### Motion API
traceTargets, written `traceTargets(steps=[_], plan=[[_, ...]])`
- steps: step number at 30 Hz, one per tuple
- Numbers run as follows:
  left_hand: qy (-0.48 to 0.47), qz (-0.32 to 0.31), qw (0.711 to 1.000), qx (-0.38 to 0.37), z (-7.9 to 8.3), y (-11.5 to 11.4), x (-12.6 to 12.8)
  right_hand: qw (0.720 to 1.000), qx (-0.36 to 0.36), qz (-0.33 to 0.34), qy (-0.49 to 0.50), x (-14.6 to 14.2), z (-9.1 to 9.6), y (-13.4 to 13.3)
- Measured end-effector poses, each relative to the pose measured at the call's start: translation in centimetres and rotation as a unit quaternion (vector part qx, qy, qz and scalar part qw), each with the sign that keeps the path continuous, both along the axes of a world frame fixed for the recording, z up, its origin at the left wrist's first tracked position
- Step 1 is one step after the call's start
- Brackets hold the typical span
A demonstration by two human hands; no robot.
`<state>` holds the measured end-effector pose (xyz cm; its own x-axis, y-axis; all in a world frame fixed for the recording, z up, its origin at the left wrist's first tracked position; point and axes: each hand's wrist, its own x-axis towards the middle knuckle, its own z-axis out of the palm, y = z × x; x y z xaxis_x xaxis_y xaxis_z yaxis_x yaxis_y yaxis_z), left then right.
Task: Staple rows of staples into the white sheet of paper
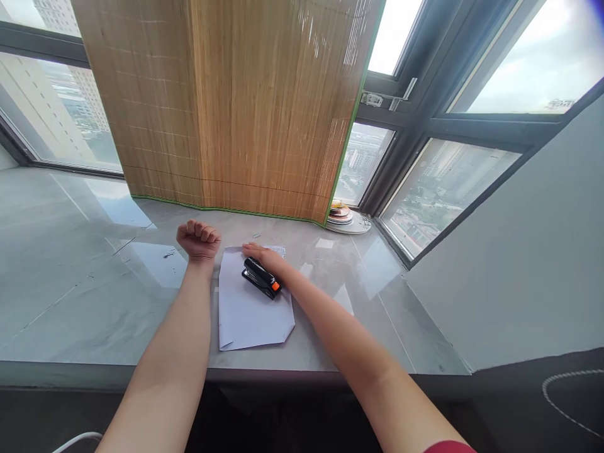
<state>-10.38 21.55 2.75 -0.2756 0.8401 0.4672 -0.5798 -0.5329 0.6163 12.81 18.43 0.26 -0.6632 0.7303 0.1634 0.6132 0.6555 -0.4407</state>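
A black stapler (pixel 260 277) with an orange button at its near end lies slanted on white paper (pixel 255 321). Some of the paper's corners are folded, and print shows at its far right edge. My right hand (pixel 262 254) rests flat across the far part of the paper, fingers stretched to the left, just beyond the stapler and not gripping it. To the left of the paper, my left hand (pixel 199 239) is closed in a fist with the fingers curled up; nothing sticks out of it.
The grey glossy sill (pixel 113 302) carries it all and ends at a front edge. A bamboo blind (pixel 236 113) hangs behind. Stacked plates (pixel 348 220) stand at the back right corner, by the windows. A tiny strip (pixel 256 236) and dark specks (pixel 168 255) lie on the sill.
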Motion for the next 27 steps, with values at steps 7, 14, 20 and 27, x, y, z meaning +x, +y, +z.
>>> traceTargets(steps=[7,14,20,27], plan=[[0.098,-0.104,0.984,-0.103,0.1,0.4,2.4,0.997,-0.042,-0.058,0.025,8.1,0.3,-2.5],[0.295,-0.287,0.899,-0.149,0.4,-1.4,10.9,0.992,-0.032,-0.116,0.037,14.2,-0.6,-2.9],[0.538,-0.252,0.801,-0.069,-1.0,-2.3,14.3,0.984,-0.030,-0.125,0.120,13.9,-0.8,-2.1],[0.645,-0.184,0.741,0.003,-1.2,-1.9,14.8,0.948,0.018,-0.170,0.269,16.3,2.1,-6.4]])
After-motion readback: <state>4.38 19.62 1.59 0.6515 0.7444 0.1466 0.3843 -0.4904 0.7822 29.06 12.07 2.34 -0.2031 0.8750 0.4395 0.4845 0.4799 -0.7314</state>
